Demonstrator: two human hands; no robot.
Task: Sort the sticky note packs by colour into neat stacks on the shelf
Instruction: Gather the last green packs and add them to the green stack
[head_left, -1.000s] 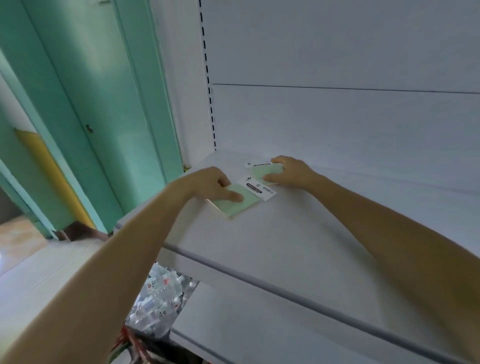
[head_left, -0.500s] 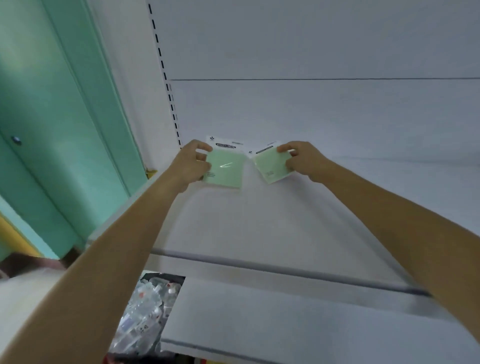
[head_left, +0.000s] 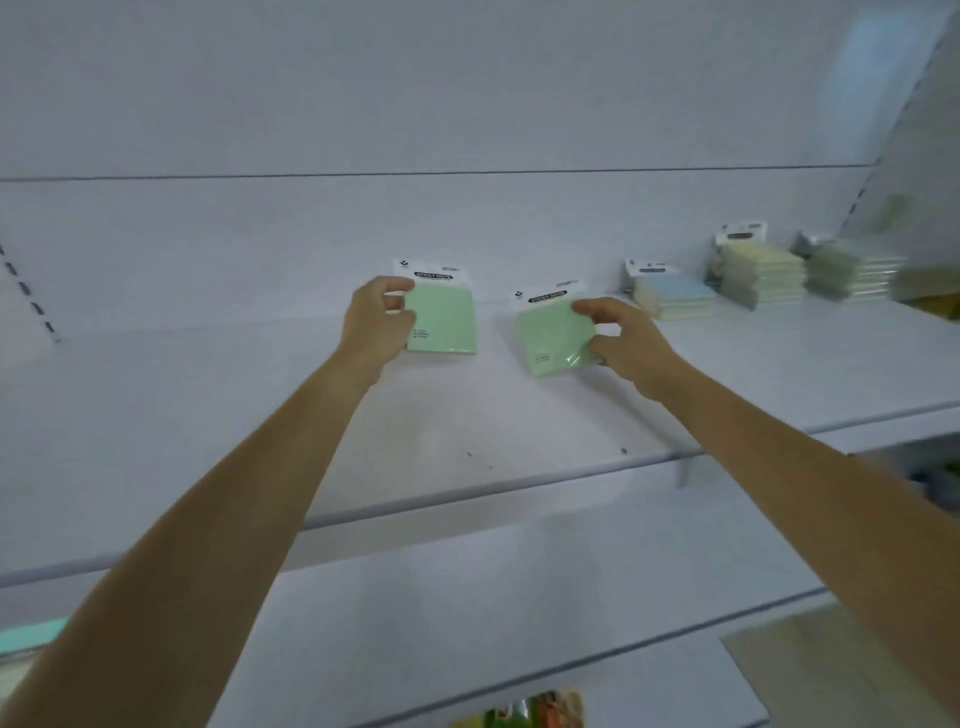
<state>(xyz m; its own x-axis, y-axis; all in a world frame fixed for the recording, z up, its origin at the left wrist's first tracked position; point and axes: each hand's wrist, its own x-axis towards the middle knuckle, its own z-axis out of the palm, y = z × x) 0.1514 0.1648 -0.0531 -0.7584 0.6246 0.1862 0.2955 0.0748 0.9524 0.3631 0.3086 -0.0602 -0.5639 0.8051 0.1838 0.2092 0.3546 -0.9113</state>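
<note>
Each grip is closed on one pale green square sticky note pack with a white header card: the left hand (head_left: 375, 322) pinches the left pack (head_left: 441, 319) by its left edge, upright, and the right hand (head_left: 621, 340) holds the tilted right pack (head_left: 553, 335) by its right side. Both packs hang above the white metal shelf (head_left: 467, 415), near each other, not touching. Further right sit a pale blue stack (head_left: 675, 296), a cream stack (head_left: 761, 275) and a blurred greyish stack (head_left: 852, 273), so sorting looks well advanced; a green stack is not yet formed. Compared with half a second ago, the view has swung right and the packs are further apart
</note>
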